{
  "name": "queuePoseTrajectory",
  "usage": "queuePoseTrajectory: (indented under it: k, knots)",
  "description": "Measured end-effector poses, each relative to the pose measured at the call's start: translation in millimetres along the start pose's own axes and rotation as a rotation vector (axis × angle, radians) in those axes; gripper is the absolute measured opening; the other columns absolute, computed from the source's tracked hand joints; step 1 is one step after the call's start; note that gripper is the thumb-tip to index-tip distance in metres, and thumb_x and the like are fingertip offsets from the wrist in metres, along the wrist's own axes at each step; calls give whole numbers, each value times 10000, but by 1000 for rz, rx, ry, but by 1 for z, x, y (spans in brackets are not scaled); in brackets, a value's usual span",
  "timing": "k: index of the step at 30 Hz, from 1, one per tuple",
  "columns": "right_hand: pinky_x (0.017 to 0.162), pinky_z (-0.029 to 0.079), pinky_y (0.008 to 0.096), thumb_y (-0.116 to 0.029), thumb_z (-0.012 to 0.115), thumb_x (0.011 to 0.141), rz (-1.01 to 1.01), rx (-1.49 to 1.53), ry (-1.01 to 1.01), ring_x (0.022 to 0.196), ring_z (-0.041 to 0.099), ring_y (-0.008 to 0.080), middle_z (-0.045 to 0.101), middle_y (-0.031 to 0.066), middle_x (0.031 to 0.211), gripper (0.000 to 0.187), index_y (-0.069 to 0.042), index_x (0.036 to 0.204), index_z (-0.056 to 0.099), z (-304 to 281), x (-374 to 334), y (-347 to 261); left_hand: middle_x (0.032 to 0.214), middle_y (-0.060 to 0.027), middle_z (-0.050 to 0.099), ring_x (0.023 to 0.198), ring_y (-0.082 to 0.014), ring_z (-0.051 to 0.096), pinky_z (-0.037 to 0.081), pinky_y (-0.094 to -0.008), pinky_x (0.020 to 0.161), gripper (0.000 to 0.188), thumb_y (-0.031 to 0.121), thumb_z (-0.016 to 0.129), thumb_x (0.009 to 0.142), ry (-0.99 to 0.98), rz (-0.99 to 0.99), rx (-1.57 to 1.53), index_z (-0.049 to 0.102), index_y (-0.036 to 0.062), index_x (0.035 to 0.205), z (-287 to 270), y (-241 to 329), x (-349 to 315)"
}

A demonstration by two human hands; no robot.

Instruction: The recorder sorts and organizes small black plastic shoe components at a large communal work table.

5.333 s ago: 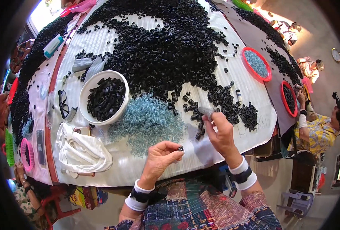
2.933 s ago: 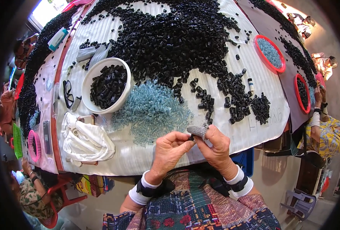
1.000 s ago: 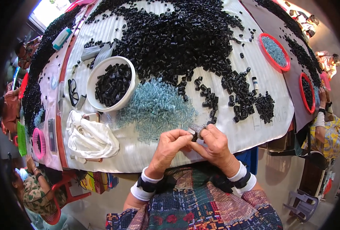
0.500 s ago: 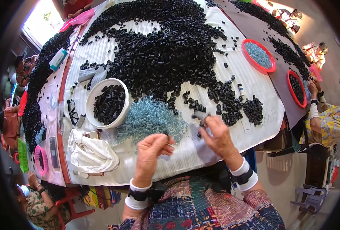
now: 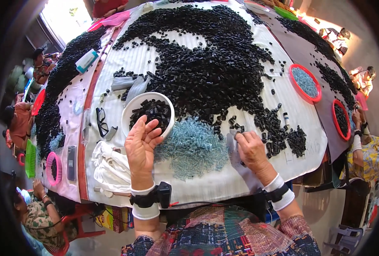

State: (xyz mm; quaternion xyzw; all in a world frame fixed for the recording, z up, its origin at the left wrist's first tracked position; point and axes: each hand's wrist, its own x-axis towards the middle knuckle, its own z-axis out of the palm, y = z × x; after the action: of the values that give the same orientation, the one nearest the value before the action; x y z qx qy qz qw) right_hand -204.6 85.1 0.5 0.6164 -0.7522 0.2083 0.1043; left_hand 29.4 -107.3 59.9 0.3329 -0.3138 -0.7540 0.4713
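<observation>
A person's left hand is hovering in front of a white bowl, its palm turned up, its fingers loosely parted and half curled, and nothing showing in its grasp. The fingertips are overlapping the near side of the bowl in this view; whether they are touching it cannot be told. The bowl is holding a heap of black pieces. The right hand is hanging low over the desk, its fingers bent close together. A slim grey object is showing at its fingertips, just beside a few loose black parts; whether the fingers are gripping any of these cannot be made out.

Between the hands, a mound of clear bluish bits is spreading across the white covering. A broad black heap is filling the desk behind, while a smaller pile of fine black bits is lying to the right. Dark-framed glasses are resting left of the bowl, and a crumpled white cloth is lying nearer the front edge. At far right, a co-worker in a yellow patterned top is sitting near a red-rimmed tray.
</observation>
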Motion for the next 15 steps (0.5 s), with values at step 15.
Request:
queuePoseTrajectory:
  k: [15]
  knots:
    - [666, 466, 382, 10, 635, 661, -239, 572, 12, 774, 559, 297, 536, 139, 891, 310, -2, 962, 560, -46, -16, -63, 814, -77, 645, 639, -119, 614, 525, -225, 605, 120, 32, 630, 837, -496, -500, 254, 587, -8, 942, 21, -84, -80]
